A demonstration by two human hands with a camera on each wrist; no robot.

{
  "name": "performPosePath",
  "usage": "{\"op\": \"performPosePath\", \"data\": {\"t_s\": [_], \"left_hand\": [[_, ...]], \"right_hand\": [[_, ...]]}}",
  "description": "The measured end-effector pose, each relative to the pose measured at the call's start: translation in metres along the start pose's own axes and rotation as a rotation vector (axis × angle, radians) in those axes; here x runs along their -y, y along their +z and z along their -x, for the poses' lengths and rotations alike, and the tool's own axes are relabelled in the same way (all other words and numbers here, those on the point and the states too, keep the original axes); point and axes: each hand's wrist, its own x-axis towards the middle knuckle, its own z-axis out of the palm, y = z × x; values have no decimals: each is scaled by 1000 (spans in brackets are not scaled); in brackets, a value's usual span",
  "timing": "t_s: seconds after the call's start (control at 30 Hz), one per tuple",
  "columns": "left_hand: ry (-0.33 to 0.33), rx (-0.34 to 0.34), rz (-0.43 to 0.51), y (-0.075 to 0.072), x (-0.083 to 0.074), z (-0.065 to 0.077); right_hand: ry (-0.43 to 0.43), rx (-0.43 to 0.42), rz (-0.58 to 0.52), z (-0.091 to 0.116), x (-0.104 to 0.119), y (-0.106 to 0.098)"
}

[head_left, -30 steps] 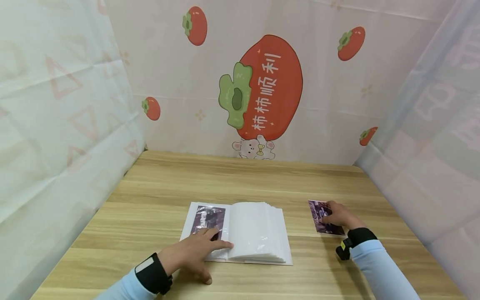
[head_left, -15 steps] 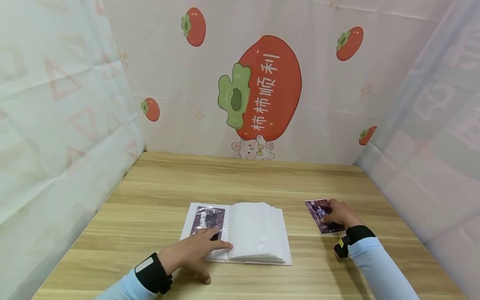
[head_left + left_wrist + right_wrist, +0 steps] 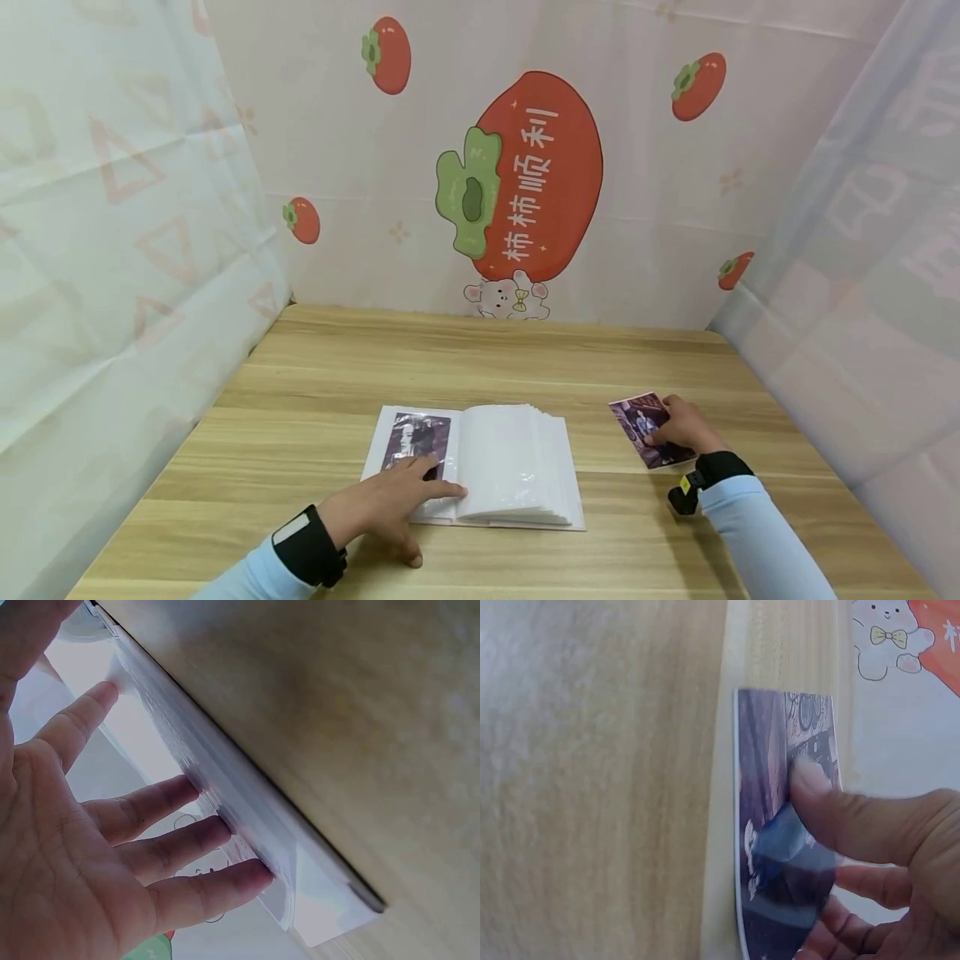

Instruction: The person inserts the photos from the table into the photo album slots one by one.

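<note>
A photo album (image 3: 498,458) lies spread on the wooden table, a photo (image 3: 405,437) in its left page pocket and a blank white sleeve on the right. My left hand (image 3: 390,500) rests across the album's lower left, fingers spread and straight; in the left wrist view its fingertips (image 3: 251,874) touch the album's pages. Over to the right, my right hand (image 3: 682,425) holds a loose photo print (image 3: 643,425). In the right wrist view the thumb presses on the picture side of the print (image 3: 769,750), with the other fingers behind it.
The wooden table (image 3: 480,358) runs back to a cloth backdrop (image 3: 337,125) printed with persimmons. Cloth walls (image 3: 112,250) enclose the table at left and right. Bare tabletop separates the album from the loose print.
The loose print has turned a little in my right hand, its far edge swinging slightly left and away. My left hand and the album stay where they were.
</note>
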Motion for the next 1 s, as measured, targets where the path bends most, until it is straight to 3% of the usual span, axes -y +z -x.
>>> {"op": "performPosePath", "data": {"t_s": [0.2,0.37,0.47,0.6,1.0], "left_hand": [[5,-7,-10,0,0,-1],[9,-5,-9,-1,-1,-1],[1,1,-5,-1,-1,-2],[-1,2,-17,-1,-1,-3],[2,11,-10,-2,0,-4]], "right_hand": [[-22,-89,-132,-2,-10,-1],[-87,-183,-261,-13,-34,2],[-87,-203,-301,-10,-34,0],[-45,-196,-318,0,-19,-6],[-21,-164,-354,3,-15,-8]]}}
